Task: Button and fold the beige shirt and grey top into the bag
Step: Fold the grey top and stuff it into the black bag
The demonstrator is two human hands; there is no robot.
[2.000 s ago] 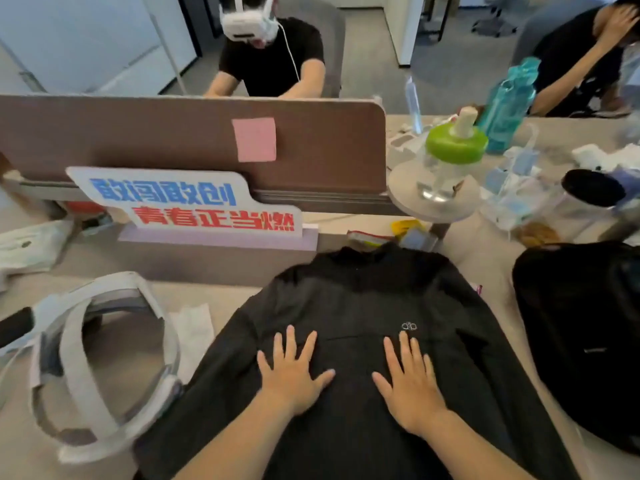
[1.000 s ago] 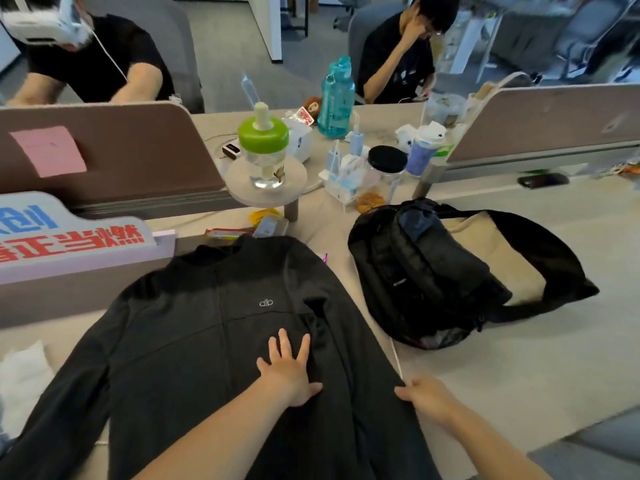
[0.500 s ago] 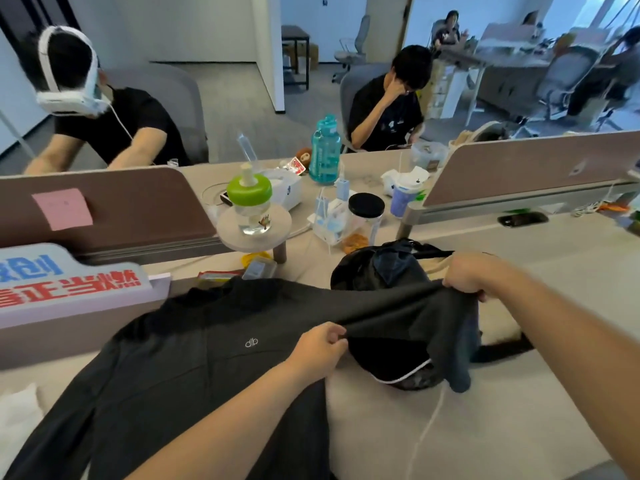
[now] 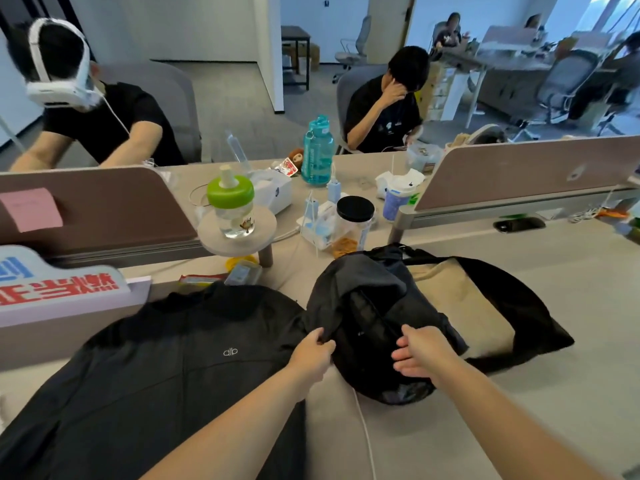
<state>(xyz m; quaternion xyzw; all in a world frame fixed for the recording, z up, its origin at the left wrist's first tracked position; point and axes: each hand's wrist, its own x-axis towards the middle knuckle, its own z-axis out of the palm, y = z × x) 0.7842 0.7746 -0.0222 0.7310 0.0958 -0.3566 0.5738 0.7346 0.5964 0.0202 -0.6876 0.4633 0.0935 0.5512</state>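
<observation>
Our left hand (image 4: 313, 355) pinches the grey top (image 4: 166, 368), which lies flat on the desk (image 4: 571, 393) beside the bag (image 4: 533, 323). Our right hand (image 4: 420, 353) hovers loose-fingered. The sleeve (image 4: 360, 285), seemingly draped over the bag, could snag and spoil our fold.

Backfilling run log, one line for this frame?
left hand: grips grey top | right hand: open over bag | fold: not done, on desk

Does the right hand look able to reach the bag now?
Probably yes: the right hand is open and empty, right at the bag, with nothing between them.
</observation>
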